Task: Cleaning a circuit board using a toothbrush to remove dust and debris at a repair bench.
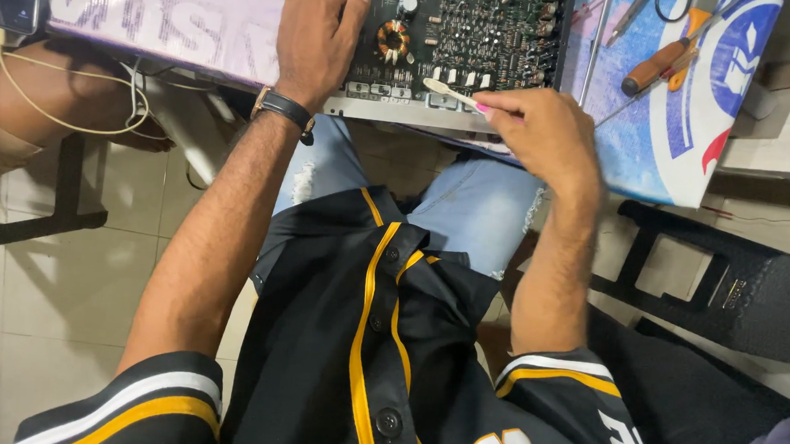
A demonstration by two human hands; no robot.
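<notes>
A tiled floor (47,290) spreads beneath a seated person in a black jersey with yellow and white trim (358,358) and pale ripped jeans (471,199), seen from above by the head camera. Across the top of the view runs the table (670,130), covered at right by a blue, white and red printed sheet, with a long pale purple panel (159,11) lying along its left part. Beside that panel sits an opened electronic unit whose dark green circuit board (474,24) is crowded with small parts, among them a copper-wound ring coil (393,38); the board lies at the near edge of the table, right above the person's knees. A black moulded stand (734,283) lies on the floor at right. The left hand (321,22), a dark band (283,106) at its wrist, rests palm down with fingers spread on the left part of the board. The right hand (536,130) is closed around the pink handle of a toothbrush (450,91), its white bristled head pointing left and lying against the unit's front edge, just below the coil. On the printed sheet, well apart from both hands, lies a screwdriver with an orange and brown handle (661,64). A thin pale cable (69,116) loops down at far left.
</notes>
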